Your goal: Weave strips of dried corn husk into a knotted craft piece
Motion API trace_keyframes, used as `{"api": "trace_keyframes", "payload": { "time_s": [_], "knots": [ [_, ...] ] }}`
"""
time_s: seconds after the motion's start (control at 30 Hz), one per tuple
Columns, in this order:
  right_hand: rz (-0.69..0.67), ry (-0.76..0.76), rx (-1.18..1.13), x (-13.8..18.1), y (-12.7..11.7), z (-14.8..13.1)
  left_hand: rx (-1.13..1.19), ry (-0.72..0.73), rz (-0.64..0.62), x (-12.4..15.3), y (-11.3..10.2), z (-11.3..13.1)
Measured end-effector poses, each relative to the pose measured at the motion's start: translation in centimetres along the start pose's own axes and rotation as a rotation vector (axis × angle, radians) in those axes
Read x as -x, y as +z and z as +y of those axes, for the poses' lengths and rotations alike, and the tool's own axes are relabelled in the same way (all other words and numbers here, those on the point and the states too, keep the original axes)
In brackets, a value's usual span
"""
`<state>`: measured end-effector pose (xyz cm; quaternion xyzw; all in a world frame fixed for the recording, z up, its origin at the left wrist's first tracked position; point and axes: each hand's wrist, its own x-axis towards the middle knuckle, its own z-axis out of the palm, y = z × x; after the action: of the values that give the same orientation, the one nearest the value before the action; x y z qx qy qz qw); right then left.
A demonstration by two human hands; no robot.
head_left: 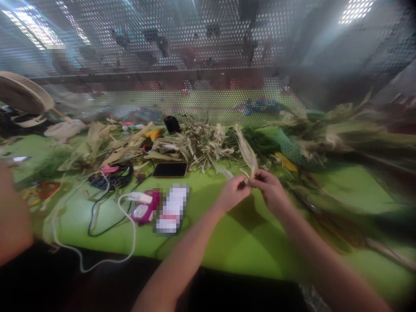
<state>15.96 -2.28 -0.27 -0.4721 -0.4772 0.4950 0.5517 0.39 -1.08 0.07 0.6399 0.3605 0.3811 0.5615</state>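
Left hand (234,190), right hand (269,187): fingertips pinched together on base of pale husk (246,149). Husk tilted, above green bench (245,247).

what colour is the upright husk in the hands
The husk is pale straw, seen best in the head view.

- Fan (30,89), left of the black phone (170,170): cut off.
- Leaves (354,132), far right of the phone: blurred.
- Husk (246,149), right of the phone: base partly hidden by hands (236,188).
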Motion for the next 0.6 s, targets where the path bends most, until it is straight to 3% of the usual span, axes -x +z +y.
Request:
{"api": "trace_keyframes", "payload": {
  "time_s": [0.33, 0.6],
  "knots": [
    [0.178, -0.155, 0.112, 0.56, 0.29, 0.10, 0.225, -0.070, 0.036, -0.41, 0.24, -0.74],
    [0.191, -0.206, 0.140, 0.83, 0.54, -0.12, 0.444, -0.253, 0.076, -0.63, 0.57, -1.05]
  ]
}}
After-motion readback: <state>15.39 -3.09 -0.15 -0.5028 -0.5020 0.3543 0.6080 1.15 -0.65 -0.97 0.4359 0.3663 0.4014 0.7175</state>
